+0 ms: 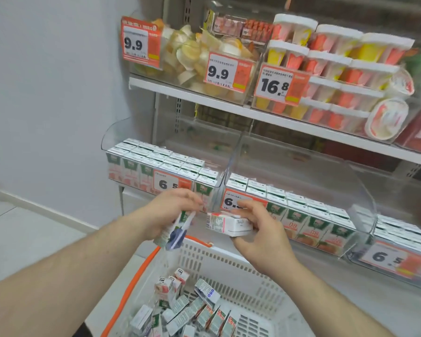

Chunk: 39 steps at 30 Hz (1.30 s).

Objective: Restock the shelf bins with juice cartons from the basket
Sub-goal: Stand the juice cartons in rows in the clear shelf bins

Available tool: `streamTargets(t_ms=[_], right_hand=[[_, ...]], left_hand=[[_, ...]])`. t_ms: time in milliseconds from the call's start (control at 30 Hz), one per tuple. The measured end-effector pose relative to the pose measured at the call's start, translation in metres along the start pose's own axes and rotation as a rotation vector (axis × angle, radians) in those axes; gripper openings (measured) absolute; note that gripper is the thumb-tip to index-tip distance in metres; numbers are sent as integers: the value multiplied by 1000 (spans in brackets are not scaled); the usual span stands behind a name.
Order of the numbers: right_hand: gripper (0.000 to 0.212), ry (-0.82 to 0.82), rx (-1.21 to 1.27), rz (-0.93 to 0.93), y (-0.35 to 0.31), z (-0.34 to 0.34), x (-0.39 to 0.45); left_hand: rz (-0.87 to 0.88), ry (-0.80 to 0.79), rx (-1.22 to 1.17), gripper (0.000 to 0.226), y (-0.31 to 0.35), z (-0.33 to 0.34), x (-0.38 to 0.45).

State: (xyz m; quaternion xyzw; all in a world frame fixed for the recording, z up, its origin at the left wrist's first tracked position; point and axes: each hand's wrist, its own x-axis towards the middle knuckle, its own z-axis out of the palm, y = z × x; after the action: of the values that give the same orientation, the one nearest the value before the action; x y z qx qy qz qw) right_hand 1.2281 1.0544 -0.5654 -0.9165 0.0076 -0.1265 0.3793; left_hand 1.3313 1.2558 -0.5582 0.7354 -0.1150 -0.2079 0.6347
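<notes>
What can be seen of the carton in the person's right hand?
The carton is a small rectangular juice box, mostly white with pink edging, seemingly coated card. It lies roughly on its side, a barcode and fine print on the end facing left. The right hand grips it, fingers curled over the top and thumb beneath. It is held above the far rim of the white basket, in front of the shelf bin of orange cartons, not yet placed. Its front design is hidden.
</notes>
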Motion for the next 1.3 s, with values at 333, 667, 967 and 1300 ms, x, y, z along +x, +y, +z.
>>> streamTargets(t_ms=[333,667,967,1300], right_hand=[[74,136,-194,-291,-22,2,7],[95,-8,-54,-332,-30,-20,32],[64,318,-347,-658,-64,9,55],[39,-59,427,506,-97,-17,113]], left_hand=[[540,173,869,65,-10,19,7],[620,18,222,41,-5,2,6],[582,82,238,42,9,-5,11],[410,91,83,22,17,-17,12]])
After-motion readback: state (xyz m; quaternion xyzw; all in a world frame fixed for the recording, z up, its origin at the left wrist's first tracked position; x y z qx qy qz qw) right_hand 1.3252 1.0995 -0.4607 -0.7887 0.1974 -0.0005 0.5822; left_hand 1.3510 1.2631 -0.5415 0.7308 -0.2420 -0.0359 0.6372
